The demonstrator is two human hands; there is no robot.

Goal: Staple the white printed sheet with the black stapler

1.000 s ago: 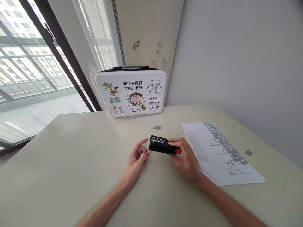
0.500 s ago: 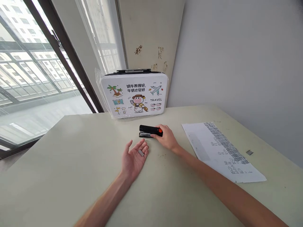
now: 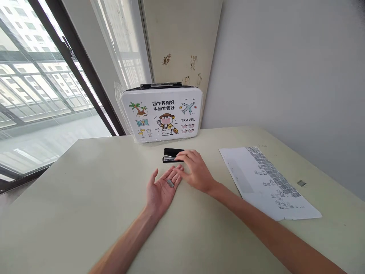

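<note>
My left hand (image 3: 162, 189) lies palm up on the table with its fingers stretched out. A small grey strip of staples (image 3: 170, 183) rests loose on its fingers. Just behind the fingertips stands a black stapler (image 3: 172, 151), its top arm raised a little over the silvery base; the rear end is hidden by my right hand (image 3: 196, 171). That hand hovers between the stapler and the left fingers, thumb and fingers apart, nothing visible in its grasp.
A printed sheet of paper (image 3: 262, 182) lies to the right on the table (image 3: 85, 213). Beyond it is another small grey strip (image 3: 301, 183). A white cartoon-printed case (image 3: 162, 114) in clear plastic stands at the back, near the wall (image 3: 285, 68) and window.
My right hand has let go of the stapler and come nearer to the left palm. The stapler sits slightly farther left and back. The left hand has barely moved.
</note>
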